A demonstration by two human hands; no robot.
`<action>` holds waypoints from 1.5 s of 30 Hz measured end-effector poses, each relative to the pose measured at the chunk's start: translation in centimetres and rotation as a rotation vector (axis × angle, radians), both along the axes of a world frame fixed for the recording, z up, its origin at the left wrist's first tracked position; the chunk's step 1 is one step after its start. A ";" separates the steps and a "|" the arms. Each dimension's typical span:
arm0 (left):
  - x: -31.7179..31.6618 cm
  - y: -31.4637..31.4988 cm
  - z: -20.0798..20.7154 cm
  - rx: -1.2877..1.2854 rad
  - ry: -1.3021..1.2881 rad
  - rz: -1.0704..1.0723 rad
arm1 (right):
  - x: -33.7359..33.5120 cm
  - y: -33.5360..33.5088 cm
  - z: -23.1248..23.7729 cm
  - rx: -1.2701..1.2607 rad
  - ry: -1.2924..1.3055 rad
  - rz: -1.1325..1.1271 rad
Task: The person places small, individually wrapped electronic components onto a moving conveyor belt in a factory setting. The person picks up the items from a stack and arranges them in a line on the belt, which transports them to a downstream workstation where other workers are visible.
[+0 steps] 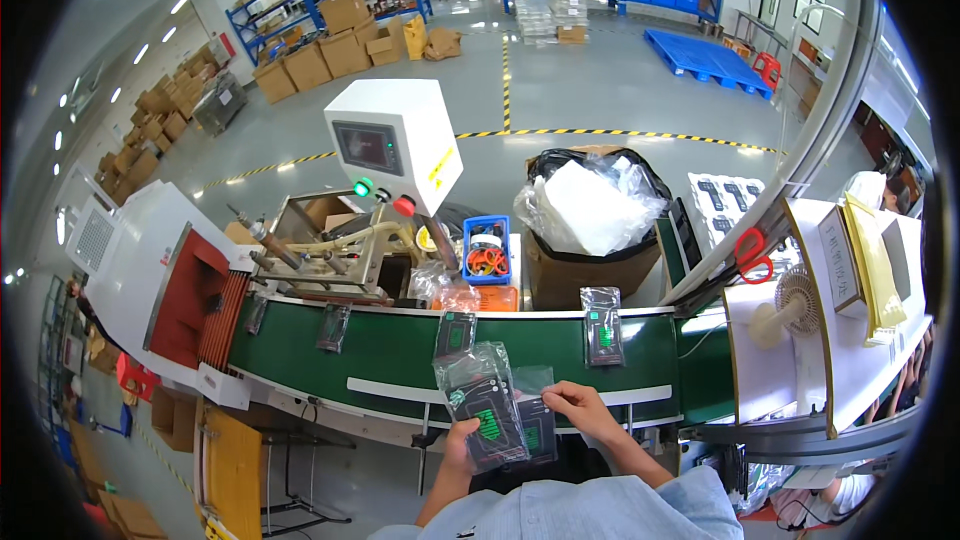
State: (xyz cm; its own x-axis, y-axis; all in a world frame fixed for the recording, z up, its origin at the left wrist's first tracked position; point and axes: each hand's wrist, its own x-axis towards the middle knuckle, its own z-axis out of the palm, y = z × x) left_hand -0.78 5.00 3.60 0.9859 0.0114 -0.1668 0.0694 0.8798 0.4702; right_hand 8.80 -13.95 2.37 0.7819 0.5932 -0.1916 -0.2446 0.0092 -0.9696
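My left hand grips the left edge of a flat black package in a clear plastic bag, which has a green print on its face. Behind it and to its right is a second dark bagged package, partly covered by the first. My right hand pinches the upper right corner of that second one. Both are held in front of my body, over the near edge of the green conveyor belt. On the belt lie several similar packages, one bagged package to the right and another just beyond my hands.
A white guard rail runs along the belt's near side. At the left end stands a white machine with a red curtained opening. Across the belt are a control box, a blue bin and a lined carton; a small fan stands right.
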 end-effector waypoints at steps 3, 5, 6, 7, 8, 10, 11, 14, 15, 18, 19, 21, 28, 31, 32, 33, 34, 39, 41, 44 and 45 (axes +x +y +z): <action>0.6 -0.6 0.2 0.036 0.005 0.034 | 0.0 -0.9 0.2 0.002 -0.019 -0.025; 1.0 -0.6 -0.1 0.027 -0.002 0.046 | 0.2 -1.5 0.1 0.013 -0.018 -0.020; 1.3 -0.6 0.3 0.002 -0.016 0.070 | 0.4 -1.6 0.2 0.036 -0.024 -0.028; 1.7 -0.6 0.8 -0.024 -0.030 0.090 | 0.4 -1.9 -0.1 0.042 -0.025 -0.049; 2.1 -0.7 1.7 -0.049 -0.045 0.112 | 0.5 -2.2 -0.4 0.043 -0.022 -0.063; 2.8 -0.2 2.4 -0.109 -0.099 0.251 | 1.1 -3.5 -0.8 0.014 -0.048 -0.136; 3.1 0.4 2.4 -0.120 -0.122 0.324 | 1.8 -4.6 -1.2 -0.005 -0.071 -0.202; 1.8 3.1 1.3 -0.083 -0.159 0.393 | 5.5 -9.0 -2.1 -0.122 -0.203 -0.449; 1.5 3.4 1.4 -0.055 -0.151 0.396 | 7.3 -10.9 -2.5 -0.189 -0.264 -0.542; 0.1 4.1 0.0 -0.018 -0.053 0.389 | 12.5 -16.5 -3.8 -0.449 -0.459 -0.744; -0.3 3.9 -0.5 -0.011 -0.011 0.393 | 14.0 -18.1 -4.4 -0.574 -0.503 -0.779; -0.4 2.5 0.1 0.031 0.079 0.414 | 16.5 -20.6 -6.5 -0.696 -0.591 -0.777; -2.0 0.9 -2.0 0.087 0.318 0.353 | 21.8 -23.1 -13.6 -0.789 -0.597 -0.732; -2.2 0.8 -3.1 0.152 0.421 0.323 | 22.9 -22.1 -18.4 -0.826 -0.473 -0.697; -2.4 0.7 -3.3 0.158 0.434 0.311 | 22.7 -20.8 -19.4 -0.825 -0.450 -0.686; -2.6 0.7 -3.7 0.176 0.433 0.308 | 22.4 -19.4 -20.3 -0.823 -0.429 -0.678; -2.8 0.7 -4.2 0.193 0.431 0.303 | 21.7 -17.9 -21.1 -0.930 -0.555 -0.761; -3.9 1.2 -5.7 0.161 0.373 0.267 | 20.2 -11.8 -20.9 -0.965 -0.503 -0.894; -4.3 1.3 -5.7 0.133 0.361 0.271 | 19.9 -10.5 -20.5 -0.943 -0.475 -0.871; -4.4 0.7 -4.4 0.151 0.308 0.274 | 19.6 -8.9 -20.5 -0.923 -0.422 -0.803; -4.3 0.4 -3.9 0.201 0.334 0.277 | 19.6 -8.6 -21.0 -0.929 -0.424 -0.793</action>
State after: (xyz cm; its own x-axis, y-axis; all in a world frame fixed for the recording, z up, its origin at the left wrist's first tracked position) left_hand -5.08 5.44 -0.34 0.8340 0.3307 -0.4417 0.0215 0.7805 0.6248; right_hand 28.45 -22.54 -18.62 0.9578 -0.2790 0.0690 -0.1560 -0.7061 -0.6907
